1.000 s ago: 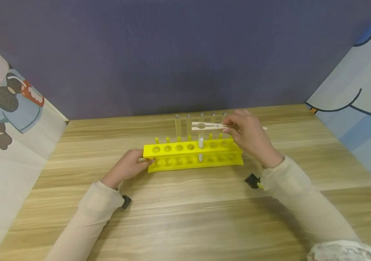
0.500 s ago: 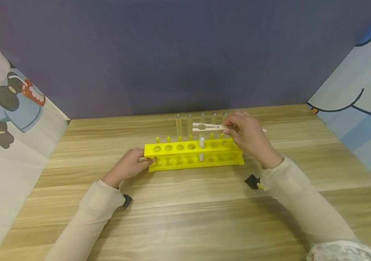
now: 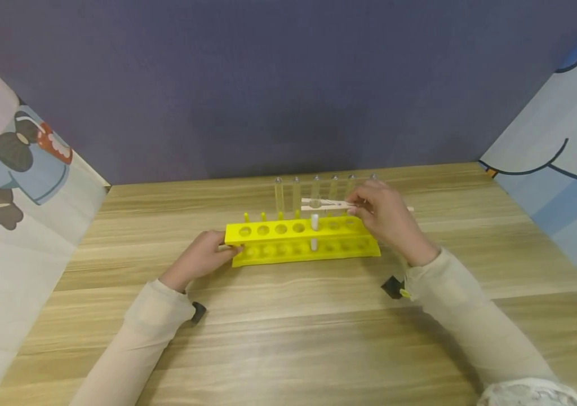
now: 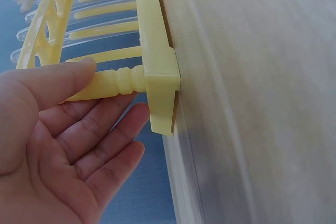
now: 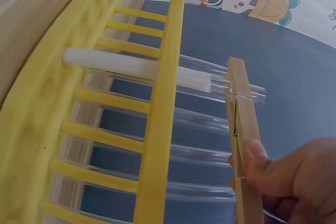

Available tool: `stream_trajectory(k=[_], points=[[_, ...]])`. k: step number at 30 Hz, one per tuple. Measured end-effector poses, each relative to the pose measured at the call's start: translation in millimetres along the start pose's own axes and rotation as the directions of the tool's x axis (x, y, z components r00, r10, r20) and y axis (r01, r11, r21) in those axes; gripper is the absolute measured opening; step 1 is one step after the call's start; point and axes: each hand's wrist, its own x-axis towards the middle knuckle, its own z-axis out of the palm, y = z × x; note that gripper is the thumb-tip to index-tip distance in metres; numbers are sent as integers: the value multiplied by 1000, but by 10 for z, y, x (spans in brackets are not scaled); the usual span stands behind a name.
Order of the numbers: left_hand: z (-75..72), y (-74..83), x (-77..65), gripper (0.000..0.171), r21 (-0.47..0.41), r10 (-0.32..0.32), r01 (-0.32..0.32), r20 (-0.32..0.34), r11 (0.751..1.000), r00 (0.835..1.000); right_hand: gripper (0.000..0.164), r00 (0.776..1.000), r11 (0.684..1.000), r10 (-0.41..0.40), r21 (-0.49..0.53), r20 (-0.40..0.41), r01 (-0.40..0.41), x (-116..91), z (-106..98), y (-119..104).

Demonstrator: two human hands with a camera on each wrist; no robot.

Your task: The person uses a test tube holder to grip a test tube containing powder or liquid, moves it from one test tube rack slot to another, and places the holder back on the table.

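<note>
A yellow test tube rack point(image 3: 268, 241) stands on the table. My left hand point(image 3: 199, 259) pinches its left end post point(image 4: 107, 85) between thumb and fingers. The right hand point(image 3: 386, 220) grips a wooden test tube clamp point(image 3: 329, 206) held level above the rack. In the right wrist view, the clamp's front end is at a clear test tube point(image 5: 257, 95) near its mouth. That tube stands in a rack hole, with a white filling point(image 5: 115, 65) in its lower part. Several clear, hollow-looking tubes point(image 3: 279, 194) stand in a row on the rack's rear pegs.
The rack's front row of holes point(image 3: 263, 229) runs between my hands. A wood-grain table point(image 3: 288, 338) lies underneath, with a dark blue panel point(image 3: 288, 84) rising behind it. Printed cartoon walls point(image 3: 40, 146) stand on both sides.
My right hand and the clamp have sunk slightly toward the rack, and another tube end shows above that hand. The left hand stays on the rack's end.
</note>
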Motion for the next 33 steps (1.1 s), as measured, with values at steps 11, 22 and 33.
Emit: stream_trajectory(k=[11, 22, 33], points=[[7, -21, 6, 28, 9, 2, -2, 0, 1000, 1000, 8, 999, 1000, 10, -4, 33, -10, -59, 48, 52], [19, -49, 9, 28, 5, 9, -9, -7, 1000, 1000, 9, 998, 999, -18, -28, 65, 20, -101, 133, 127], [15, -48, 19, 29, -5, -6, 6, 2, 1000, 1000, 9, 995, 1000, 2, -15, 96, 0, -139, 183, 156]])
